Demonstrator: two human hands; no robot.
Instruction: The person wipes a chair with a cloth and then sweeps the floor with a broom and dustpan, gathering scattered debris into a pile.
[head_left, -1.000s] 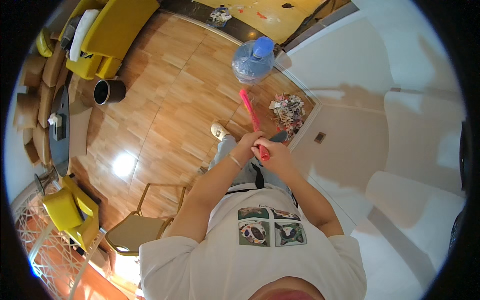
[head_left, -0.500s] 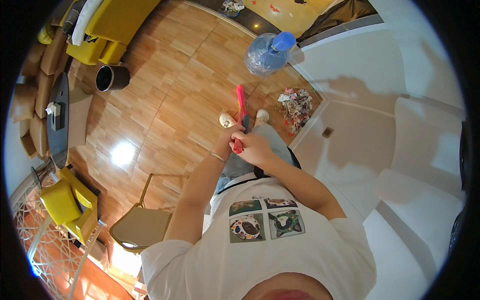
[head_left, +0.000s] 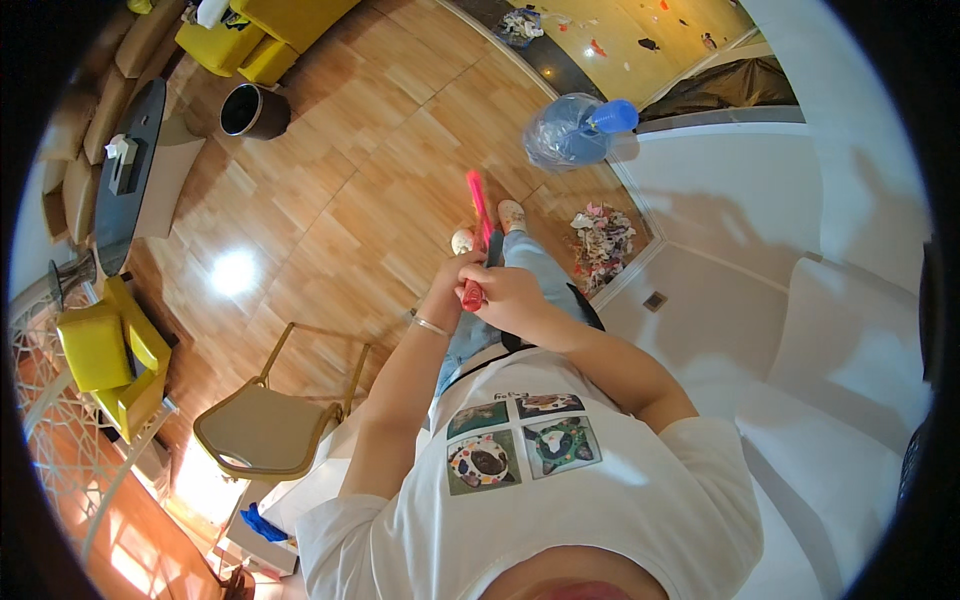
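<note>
Both hands are closed on one upright broom, in front of my waist. Its red handle end pokes out of my right hand [head_left: 505, 300], which is wrapped around the top. My left hand [head_left: 457, 278] grips it close beside the right one, fingers partly hidden. Beyond the hands the pink lower part of the broom [head_left: 478, 195] shows just in front of my shoes [head_left: 511, 215]. A heap of paper scraps and litter [head_left: 603, 243] lies on the floor by the wall corner, to the right of my feet.
A large blue water jug [head_left: 570, 135] in clear plastic stands ahead by the wall. At left are a dark bin [head_left: 255, 111], a dark table [head_left: 131, 185] with a tissue box, yellow armchairs [head_left: 115, 350] and a beige chair [head_left: 260, 435]. White wall panels [head_left: 730, 185] border my right.
My view has turned and moved back slightly, so the jug, bin and litter heap sit differently. One foot has stepped forward. Both hands still hold the broom.
</note>
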